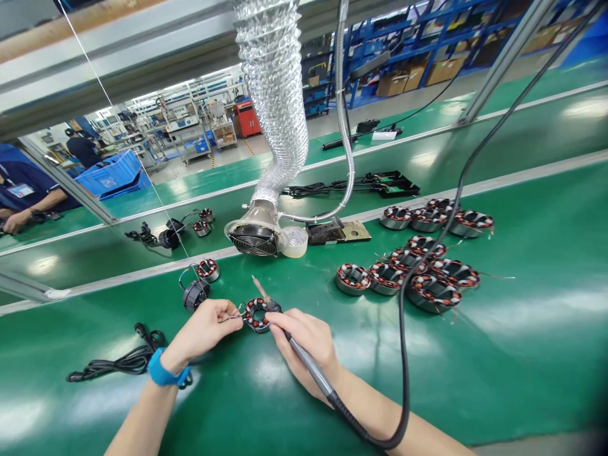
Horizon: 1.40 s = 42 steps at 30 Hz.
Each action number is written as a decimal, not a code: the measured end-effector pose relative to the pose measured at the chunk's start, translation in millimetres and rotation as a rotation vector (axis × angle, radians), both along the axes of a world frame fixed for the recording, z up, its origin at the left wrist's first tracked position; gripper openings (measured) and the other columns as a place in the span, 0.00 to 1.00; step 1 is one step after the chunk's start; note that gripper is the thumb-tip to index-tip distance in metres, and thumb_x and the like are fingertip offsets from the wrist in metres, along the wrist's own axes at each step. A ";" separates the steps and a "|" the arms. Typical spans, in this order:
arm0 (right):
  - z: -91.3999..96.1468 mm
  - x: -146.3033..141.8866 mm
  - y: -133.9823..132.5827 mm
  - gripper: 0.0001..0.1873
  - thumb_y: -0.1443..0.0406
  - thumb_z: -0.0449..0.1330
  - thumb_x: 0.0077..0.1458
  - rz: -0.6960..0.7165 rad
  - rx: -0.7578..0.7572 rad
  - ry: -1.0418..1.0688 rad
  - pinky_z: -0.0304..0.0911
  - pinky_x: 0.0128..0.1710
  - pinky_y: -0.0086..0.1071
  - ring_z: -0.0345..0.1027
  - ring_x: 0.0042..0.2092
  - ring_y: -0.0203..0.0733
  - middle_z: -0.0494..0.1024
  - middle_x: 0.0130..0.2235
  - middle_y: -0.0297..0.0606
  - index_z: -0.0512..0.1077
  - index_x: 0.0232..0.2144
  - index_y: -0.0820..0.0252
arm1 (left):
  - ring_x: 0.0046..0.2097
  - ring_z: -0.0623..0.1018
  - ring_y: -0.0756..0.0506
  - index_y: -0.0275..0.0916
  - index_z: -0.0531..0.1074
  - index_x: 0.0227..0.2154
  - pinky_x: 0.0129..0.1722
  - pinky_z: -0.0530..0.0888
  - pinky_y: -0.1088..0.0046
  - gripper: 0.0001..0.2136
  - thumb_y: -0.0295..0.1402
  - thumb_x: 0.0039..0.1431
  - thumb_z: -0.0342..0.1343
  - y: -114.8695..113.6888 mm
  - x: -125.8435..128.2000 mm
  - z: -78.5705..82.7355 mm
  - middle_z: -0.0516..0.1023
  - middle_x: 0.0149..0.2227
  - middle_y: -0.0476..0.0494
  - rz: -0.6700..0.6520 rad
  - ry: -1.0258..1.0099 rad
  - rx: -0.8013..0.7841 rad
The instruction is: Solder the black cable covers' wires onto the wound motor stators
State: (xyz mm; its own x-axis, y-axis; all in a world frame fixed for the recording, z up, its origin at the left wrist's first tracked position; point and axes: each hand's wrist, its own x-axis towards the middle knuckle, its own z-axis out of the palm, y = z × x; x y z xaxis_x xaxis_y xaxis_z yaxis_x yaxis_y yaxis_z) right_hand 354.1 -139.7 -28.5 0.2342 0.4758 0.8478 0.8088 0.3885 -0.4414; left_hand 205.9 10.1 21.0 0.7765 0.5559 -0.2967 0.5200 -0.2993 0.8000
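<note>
A motor stator [257, 325] with copper windings and white insulators rests on the green bench between my hands. My left hand [209, 329], with a blue band at the wrist, pinches thin wire ends at the stator's left side. In my right hand [306, 342] is a soldering iron [308, 360], its tip pointing up and away, just above the stator's far right edge. The thumb and fingertips of that hand are close to the stator's right rim; whether they touch it I cannot tell. Behind my left hand sit a black round housing [196, 294] and another stator [208, 270] with coloured wires.
Several stators [434, 292] stand grouped on the right. A fume extractor nozzle [254, 234] hangs ahead, beside a tape roll [294, 242]. The iron's cable [403, 354] loops across the right side. A coiled black cord [126, 361] lies left. A co-worker's hand [18, 220] shows far left.
</note>
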 end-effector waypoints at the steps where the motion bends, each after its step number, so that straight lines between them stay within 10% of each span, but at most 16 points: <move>1: 1.1 0.0 -0.8 0.11 0.75 0.57 0.59 0.001 0.005 -0.007 0.64 0.28 0.30 0.68 0.27 0.36 0.77 0.30 0.38 0.71 0.44 0.62 | 0.26 0.60 0.51 0.36 0.69 0.25 0.27 0.57 0.74 0.14 0.43 0.52 0.58 -1.3 2.4 -2.0 0.64 0.22 0.53 0.001 0.003 0.018; 14: 5.2 -1.7 -4.8 0.12 0.74 0.56 0.59 0.010 0.046 -0.004 0.65 0.27 0.30 0.70 0.28 0.36 0.77 0.30 0.38 0.70 0.44 0.60 | 0.23 0.64 0.52 0.35 0.71 0.28 0.25 0.58 0.76 0.18 0.48 0.48 0.62 5.3 -6.0 10.6 0.72 0.25 0.49 0.090 -0.006 -0.124; 22: 7.5 -1.8 -4.9 0.10 0.73 0.55 0.60 -0.008 0.053 -0.006 0.64 0.27 0.29 0.69 0.26 0.35 0.77 0.29 0.37 0.71 0.43 0.61 | 0.20 0.49 0.55 0.37 0.68 0.22 0.21 0.46 0.74 0.23 0.55 0.46 0.60 -1.7 6.8 1.8 0.53 0.15 0.60 0.181 -0.008 -0.076; 29: 7.6 -2.1 -6.4 0.10 0.73 0.55 0.60 0.005 0.063 0.013 0.64 0.27 0.29 0.69 0.26 0.35 0.76 0.29 0.37 0.71 0.43 0.61 | 0.21 0.61 0.54 0.35 0.70 0.24 0.21 0.52 0.76 0.19 0.49 0.50 0.60 7.5 -4.4 11.3 0.73 0.23 0.49 0.135 -0.011 -0.119; 37: 10.4 -2.4 -8.0 0.10 0.73 0.54 0.60 0.003 0.076 0.015 0.64 0.27 0.29 0.68 0.26 0.35 0.76 0.28 0.36 0.71 0.42 0.60 | 0.18 0.56 0.54 0.36 0.69 0.23 0.20 0.49 0.76 0.22 0.53 0.45 0.59 -5.3 8.7 1.6 0.60 0.14 0.57 0.317 -0.048 0.033; 42: 10.6 -2.5 -8.6 0.10 0.73 0.55 0.60 0.020 0.079 0.018 0.64 0.27 0.29 0.68 0.26 0.36 0.76 0.28 0.37 0.71 0.43 0.61 | 0.18 0.59 0.54 0.34 0.73 0.30 0.20 0.52 0.76 0.24 0.55 0.50 0.56 -0.9 1.3 8.0 0.71 0.19 0.50 0.214 -0.001 0.006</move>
State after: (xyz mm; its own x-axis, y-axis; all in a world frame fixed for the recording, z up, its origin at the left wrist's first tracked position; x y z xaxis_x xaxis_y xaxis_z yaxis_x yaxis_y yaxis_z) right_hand 351.6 -148.3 -17.9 0.2411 0.4124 0.8785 0.7927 0.4385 -0.4234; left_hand 207.2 9.2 29.0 0.6411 0.7097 -0.2921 0.5714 -0.1874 0.7990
